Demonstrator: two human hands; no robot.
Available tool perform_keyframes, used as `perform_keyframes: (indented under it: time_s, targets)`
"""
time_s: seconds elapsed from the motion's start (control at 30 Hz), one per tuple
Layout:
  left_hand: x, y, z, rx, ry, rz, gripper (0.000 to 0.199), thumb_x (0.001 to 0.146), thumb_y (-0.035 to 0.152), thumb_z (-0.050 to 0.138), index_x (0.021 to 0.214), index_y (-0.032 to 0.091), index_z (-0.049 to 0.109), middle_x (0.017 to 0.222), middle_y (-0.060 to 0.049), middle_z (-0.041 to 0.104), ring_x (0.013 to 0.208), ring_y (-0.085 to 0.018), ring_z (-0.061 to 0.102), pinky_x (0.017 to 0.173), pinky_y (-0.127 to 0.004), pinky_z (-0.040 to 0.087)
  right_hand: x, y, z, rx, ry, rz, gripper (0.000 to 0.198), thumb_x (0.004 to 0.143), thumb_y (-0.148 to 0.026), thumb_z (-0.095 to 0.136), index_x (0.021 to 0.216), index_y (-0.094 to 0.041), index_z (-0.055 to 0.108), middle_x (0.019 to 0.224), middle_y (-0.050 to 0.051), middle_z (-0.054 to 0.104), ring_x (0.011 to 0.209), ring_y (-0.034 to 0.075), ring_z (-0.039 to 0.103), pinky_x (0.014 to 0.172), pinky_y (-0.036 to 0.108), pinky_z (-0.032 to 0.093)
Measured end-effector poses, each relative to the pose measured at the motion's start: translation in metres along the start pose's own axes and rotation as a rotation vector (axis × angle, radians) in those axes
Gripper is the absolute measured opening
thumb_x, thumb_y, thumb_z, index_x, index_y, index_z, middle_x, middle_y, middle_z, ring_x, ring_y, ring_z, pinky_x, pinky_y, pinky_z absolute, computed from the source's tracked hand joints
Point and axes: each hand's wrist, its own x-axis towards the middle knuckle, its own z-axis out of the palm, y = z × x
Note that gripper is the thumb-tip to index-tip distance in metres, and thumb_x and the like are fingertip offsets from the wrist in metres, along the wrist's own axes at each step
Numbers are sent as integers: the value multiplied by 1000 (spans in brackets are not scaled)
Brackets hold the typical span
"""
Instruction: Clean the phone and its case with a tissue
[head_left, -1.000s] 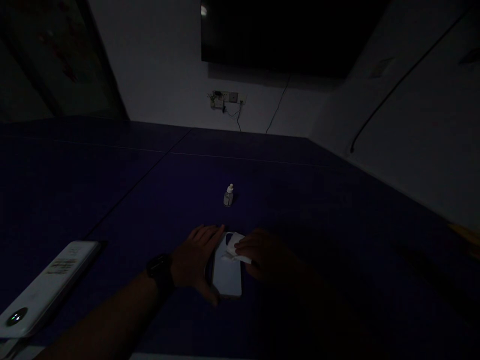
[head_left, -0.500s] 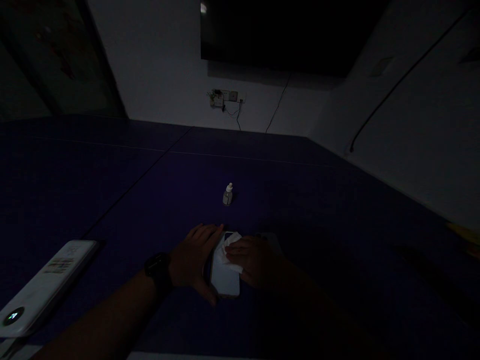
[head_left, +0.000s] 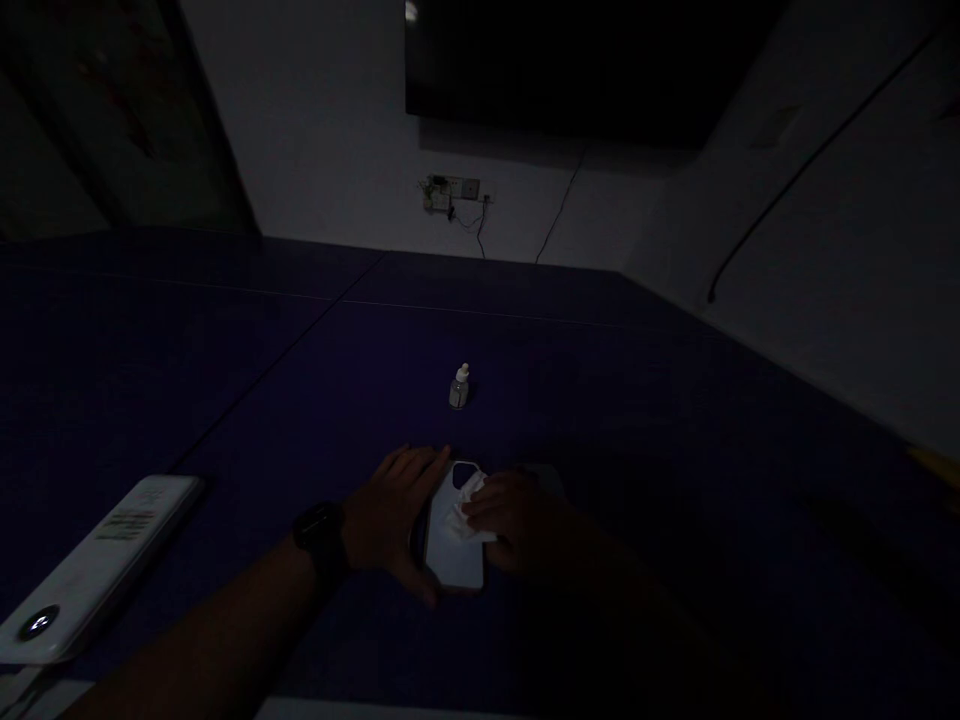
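The left hand [head_left: 386,517] spreads wide along the left edge of a pale phone case [head_left: 456,565] flat on the surface [head_left: 352,390]; the right hand [head_left: 517,520] holds a white tissue [head_left: 459,523] against it. A bottle [head_left: 459,391] stands beyond.

Dark purple table [head_left: 600,390]: pale phone case [head_left: 454,568], 1 upright bottle [head_left: 459,389], white power bank [head_left: 105,560].

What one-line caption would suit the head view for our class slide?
Left hand bracketing a pale phone case, right hand holding a white tissue against it.
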Motion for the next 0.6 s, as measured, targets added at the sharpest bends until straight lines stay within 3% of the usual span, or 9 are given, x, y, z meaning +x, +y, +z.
perform_keyframes:
  time_s: [0.17, 0.4, 0.6]
  targets:
    - [1, 1, 0, -6, 5, -5, 158, 45, 95, 70, 163, 16, 0, 159, -27, 33, 143, -50, 34, 118, -69, 18, 5, 3, 2, -68, -1, 30, 40, 86, -15, 60, 124, -10, 70, 133, 17, 68, 125, 26, 62, 112, 46, 42]
    - [0, -1, -1, -19, -4, -3, 160, 43, 95, 71, 163, 15, 2, 160, -28, 30, 143, -53, 33, 117, -71, 18, -2, 6, 1, 37, -14, -56, 35, 86, -16, 60, 118, -16, 73, 131, 11, 70, 126, 24, 62, 112, 43, 43]
    - [-1, -2, 2, -13, 22, 24, 160, 45, 96, 70, 162, 17, -4, 159, -27, 33, 142, -52, 36, 118, -69, 18, 0, 5, 4, -3, 10, -63, 42, 84, -13, 58, 125, -10, 69, 135, 15, 67, 129, 24, 60, 113, 43, 41]
